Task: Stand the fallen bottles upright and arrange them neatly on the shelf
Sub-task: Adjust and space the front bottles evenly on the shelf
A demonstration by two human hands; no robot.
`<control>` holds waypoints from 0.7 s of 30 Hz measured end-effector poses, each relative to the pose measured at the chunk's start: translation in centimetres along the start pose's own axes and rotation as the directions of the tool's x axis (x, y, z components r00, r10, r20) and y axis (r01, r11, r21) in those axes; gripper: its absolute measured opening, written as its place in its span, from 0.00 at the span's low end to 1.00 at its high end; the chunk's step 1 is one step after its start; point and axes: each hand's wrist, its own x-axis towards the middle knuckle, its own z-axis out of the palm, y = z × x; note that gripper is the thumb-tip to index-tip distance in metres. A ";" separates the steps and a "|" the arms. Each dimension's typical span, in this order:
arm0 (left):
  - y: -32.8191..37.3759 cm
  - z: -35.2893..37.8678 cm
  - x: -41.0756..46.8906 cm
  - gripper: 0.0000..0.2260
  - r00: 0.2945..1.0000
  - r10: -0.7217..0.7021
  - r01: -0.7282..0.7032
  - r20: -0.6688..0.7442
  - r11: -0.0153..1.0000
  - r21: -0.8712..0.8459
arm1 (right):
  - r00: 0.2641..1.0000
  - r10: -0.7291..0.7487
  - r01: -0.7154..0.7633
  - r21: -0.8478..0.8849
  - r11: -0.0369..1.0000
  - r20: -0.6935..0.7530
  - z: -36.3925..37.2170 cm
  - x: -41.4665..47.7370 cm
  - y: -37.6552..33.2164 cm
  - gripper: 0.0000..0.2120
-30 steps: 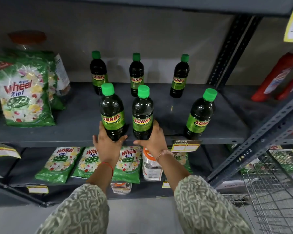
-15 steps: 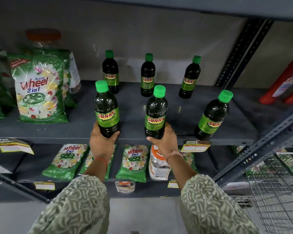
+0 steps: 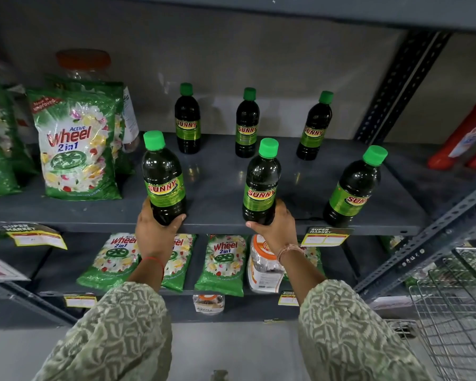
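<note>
Dark bottles with green caps and SUNNY labels stand upright on the grey shelf (image 3: 220, 188) in two rows of three. My left hand (image 3: 154, 232) grips the base of the front left bottle (image 3: 162, 180) at the shelf's front edge. My right hand (image 3: 275, 229) wraps the base of the front middle bottle (image 3: 261, 185). The front right bottle (image 3: 353, 188) stands free, leaning slightly in this wide view. The back row holds a left bottle (image 3: 187, 119), a middle bottle (image 3: 247, 125) and a right bottle (image 3: 315, 127) near the wall.
Green Wheel detergent bags (image 3: 77, 147) and a jar stand left of the bottles. Red bottles (image 3: 465, 138) lie on the shelf to the right, past a slotted upright (image 3: 396, 89). More Wheel packs (image 3: 223, 262) fill the shelf below. A wire trolley (image 3: 456, 312) is at lower right.
My two hands have slid the front left and front middle bottles apart, the left one leftward, widening the gap between them. The camera view has shifted left.
</note>
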 end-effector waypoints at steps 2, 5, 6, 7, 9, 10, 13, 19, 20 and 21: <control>-0.1 -0.2 0.1 0.31 1.000 0.003 -0.003 -0.003 1.000 0.003 | 1.000 0.000 0.000 -0.001 1.000 0.003 0.0 0.0 0.0 0.34; -0.4 -0.4 0.1 0.33 1.000 0.010 -0.010 0.012 1.000 0.009 | 1.000 0.000 0.000 -0.006 1.000 0.004 0.0 0.1 0.1 0.35; -0.5 -0.5 0.1 0.34 1.000 0.006 -0.006 0.020 1.000 0.012 | 1.000 0.002 -0.002 -0.005 1.000 0.005 0.0 0.1 0.1 0.35; -0.5 -0.5 0.0 0.34 1.000 -0.001 0.001 0.027 1.000 0.019 | 1.000 0.003 -0.003 -0.003 1.000 0.005 0.0 0.1 0.1 0.35; -0.6 -0.5 -0.1 0.33 0.999 -0.008 0.007 0.032 1.000 0.029 | 1.000 -0.002 0.002 -0.003 1.000 0.004 0.0 0.1 0.2 0.36; -0.6 -0.5 -0.2 0.32 0.999 -0.009 0.008 0.034 1.000 0.030 | 1.000 -0.004 0.004 -0.005 1.000 0.005 0.0 0.1 0.2 0.36; -0.6 -0.5 -0.2 0.32 0.999 -0.024 0.022 0.042 0.999 0.045 | 1.000 -0.010 0.010 -0.004 1.000 0.014 -0.1 0.1 0.2 0.35; -0.4 -0.5 0.3 0.32 0.996 -0.044 0.034 0.074 0.992 0.122 | 0.999 -0.014 0.014 0.001 1.000 0.029 -0.2 0.1 0.1 0.34; -0.3 -0.5 0.4 0.31 0.996 -0.045 0.035 0.077 0.991 0.127 | 1.000 -0.011 0.011 0.004 1.000 0.029 -0.2 0.1 0.1 0.34; -0.3 -0.5 0.5 0.31 0.995 -0.049 0.038 0.082 0.991 0.131 | 1.000 -0.009 0.009 0.004 1.000 0.030 -0.1 0.1 0.1 0.34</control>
